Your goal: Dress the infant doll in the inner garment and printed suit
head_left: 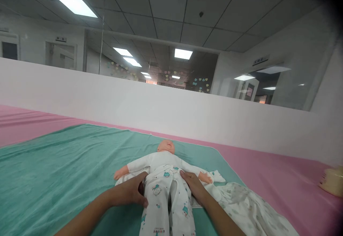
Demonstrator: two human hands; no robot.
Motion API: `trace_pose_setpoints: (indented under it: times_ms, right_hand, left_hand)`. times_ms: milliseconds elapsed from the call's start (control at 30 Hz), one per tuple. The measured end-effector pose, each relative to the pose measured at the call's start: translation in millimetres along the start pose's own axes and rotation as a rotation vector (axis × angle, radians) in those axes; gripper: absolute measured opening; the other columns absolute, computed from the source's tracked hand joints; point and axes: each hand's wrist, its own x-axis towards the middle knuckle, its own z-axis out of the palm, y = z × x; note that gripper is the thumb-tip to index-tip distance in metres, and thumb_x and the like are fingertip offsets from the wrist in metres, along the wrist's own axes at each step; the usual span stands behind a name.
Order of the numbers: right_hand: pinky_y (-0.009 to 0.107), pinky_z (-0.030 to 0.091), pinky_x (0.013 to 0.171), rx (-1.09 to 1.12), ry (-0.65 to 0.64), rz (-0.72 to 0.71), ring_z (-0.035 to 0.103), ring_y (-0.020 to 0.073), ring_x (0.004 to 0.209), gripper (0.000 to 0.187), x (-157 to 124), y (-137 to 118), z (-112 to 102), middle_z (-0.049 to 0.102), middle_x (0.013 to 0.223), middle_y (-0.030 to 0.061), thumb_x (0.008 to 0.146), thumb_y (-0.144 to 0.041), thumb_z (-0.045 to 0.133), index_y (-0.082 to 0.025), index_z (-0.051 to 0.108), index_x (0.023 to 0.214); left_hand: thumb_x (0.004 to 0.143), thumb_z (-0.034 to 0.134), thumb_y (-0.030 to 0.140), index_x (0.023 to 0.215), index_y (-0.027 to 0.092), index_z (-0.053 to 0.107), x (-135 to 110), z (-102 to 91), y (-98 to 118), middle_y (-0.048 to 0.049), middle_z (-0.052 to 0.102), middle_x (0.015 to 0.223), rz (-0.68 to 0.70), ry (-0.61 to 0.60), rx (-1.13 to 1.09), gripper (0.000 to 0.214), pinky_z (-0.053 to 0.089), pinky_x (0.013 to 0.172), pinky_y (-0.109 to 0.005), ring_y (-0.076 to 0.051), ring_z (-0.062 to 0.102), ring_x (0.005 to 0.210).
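Note:
A baby doll point(166, 146) lies on its back on a green sheet, arms spread and head away from me. It wears a white long-sleeved top point(160, 159) and white printed baby pants point(158, 193), pulled up to its waist. My left hand point(131, 189) is curved at the hip on the picture's left, thumb and fingertips against the pants. My right hand point(194, 186) grips the opposite side of the pants, its thumb on the waistband and the other fingers mostly hidden.
The green sheet point(66, 164) covers a pink surface point(257, 164). Crumpled white printed cloth point(246, 204) lies right of the doll, partly beneath it. A cream-coloured basket-like item point(332, 181) stands at the far right. Behind rises a low white wall point(150, 107) with glass above.

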Motion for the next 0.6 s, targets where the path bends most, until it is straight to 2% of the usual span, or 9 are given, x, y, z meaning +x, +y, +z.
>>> trace_pose_setpoints:
  times_ms: [233, 400, 600]
  right_hand:
    - [0.029, 0.040, 0.059, 0.022, -0.004, -0.007, 0.049, 0.0165, 0.060, 0.052, 1, 2, -1, 0.058, 0.058, 0.0023, 0.067, -0.067, 0.055, -0.016, 0.065, 0.064]
    - [0.025, 0.033, 0.056, 0.028, -0.046, 0.003, 0.040, 0.0124, 0.055, 0.050, 0, -2, -1, 0.053, 0.056, -0.0002, 0.074, -0.063, 0.052, -0.016, 0.059, 0.059]
    - [0.024, 0.028, 0.055, -0.028, -0.046, 0.026, 0.035, 0.0121, 0.056, 0.052, -1, -6, -2, 0.049, 0.055, -0.0013, 0.074, -0.066, 0.049, -0.017, 0.054, 0.057]
  left_hand:
    - [0.057, 0.071, 0.038, 0.123, 0.023, 0.041, -4, -2.3, 8, 0.0028, 0.060, 0.089, -0.057, -0.003, -0.033, 0.074, 0.040, 0.066, -0.025, -0.019, 0.055, 0.083]
    - [0.057, 0.072, 0.037, 0.119, 0.023, 0.044, -6, -3.2, 12, 0.0025, 0.061, 0.093, -0.056, 0.004, -0.052, 0.070, 0.040, 0.071, -0.026, -0.020, 0.055, 0.087]
    - [0.057, 0.070, 0.040, 0.112, 0.023, 0.047, -6, -3.3, 12, 0.0018, 0.060, 0.096, -0.050, -0.001, -0.037, 0.062, 0.040, 0.073, -0.025, -0.021, 0.054, 0.092]
